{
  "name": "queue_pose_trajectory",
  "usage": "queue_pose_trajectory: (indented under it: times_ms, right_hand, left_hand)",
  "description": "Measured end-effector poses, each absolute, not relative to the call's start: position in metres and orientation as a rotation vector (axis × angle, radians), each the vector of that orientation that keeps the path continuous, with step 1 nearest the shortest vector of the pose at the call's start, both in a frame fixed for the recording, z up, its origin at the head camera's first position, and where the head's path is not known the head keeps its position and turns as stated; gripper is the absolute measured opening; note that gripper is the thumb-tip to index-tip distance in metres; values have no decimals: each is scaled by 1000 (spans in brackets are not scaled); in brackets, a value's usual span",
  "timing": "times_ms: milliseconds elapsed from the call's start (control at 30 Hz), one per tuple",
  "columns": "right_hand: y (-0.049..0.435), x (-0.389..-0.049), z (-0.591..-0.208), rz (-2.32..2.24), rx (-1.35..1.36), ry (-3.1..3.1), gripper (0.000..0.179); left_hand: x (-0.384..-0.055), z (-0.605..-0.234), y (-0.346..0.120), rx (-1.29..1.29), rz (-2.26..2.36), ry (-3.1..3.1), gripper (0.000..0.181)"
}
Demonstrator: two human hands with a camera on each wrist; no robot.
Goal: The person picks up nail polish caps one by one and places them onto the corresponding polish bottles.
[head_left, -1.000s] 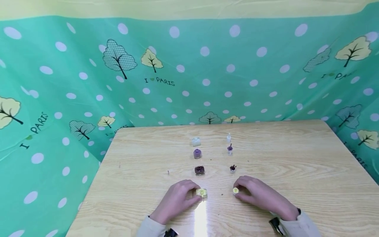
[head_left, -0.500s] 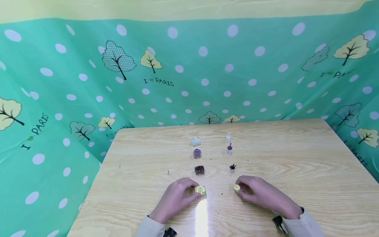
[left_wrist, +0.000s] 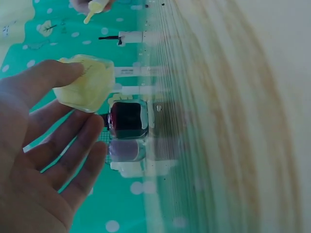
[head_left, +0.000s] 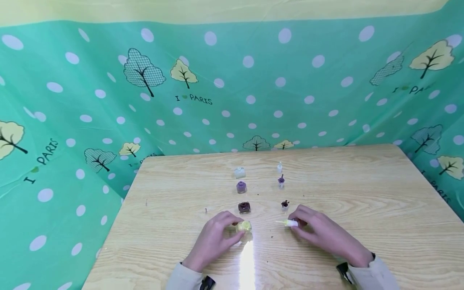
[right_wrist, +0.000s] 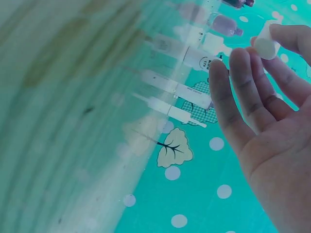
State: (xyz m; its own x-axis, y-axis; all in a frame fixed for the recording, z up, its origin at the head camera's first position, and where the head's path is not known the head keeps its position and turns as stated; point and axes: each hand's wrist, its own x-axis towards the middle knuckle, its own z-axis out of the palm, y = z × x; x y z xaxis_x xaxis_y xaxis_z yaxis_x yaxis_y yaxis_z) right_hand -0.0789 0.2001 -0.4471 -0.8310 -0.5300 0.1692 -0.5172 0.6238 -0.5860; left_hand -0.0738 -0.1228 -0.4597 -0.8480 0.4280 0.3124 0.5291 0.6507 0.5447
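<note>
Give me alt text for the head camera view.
A person's left hand holds a yellow nail polish bottle while the right hand holds its brush cap, over a wooden table with three more bottles and caps.

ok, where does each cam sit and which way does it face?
Head: above the table, looking forward and down; both hands and sleeves show.
Left wrist: beside the left hand, looking along the tabletop at its yellow bottle.
Right wrist: beside the right hand, looking at its brush cap.
Shared: the dark red bottle shows in head and left wrist.
</note>
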Motion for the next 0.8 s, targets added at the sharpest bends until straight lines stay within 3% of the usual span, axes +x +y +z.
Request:
queue_pose_trajectory:
  times_ms: [800]
  right_hand:
    - [179, -75, -419, -1053, -973, 2833, 14]
  left_hand:
    - [-75, -443, -112, -841, -1005, -2565, 34]
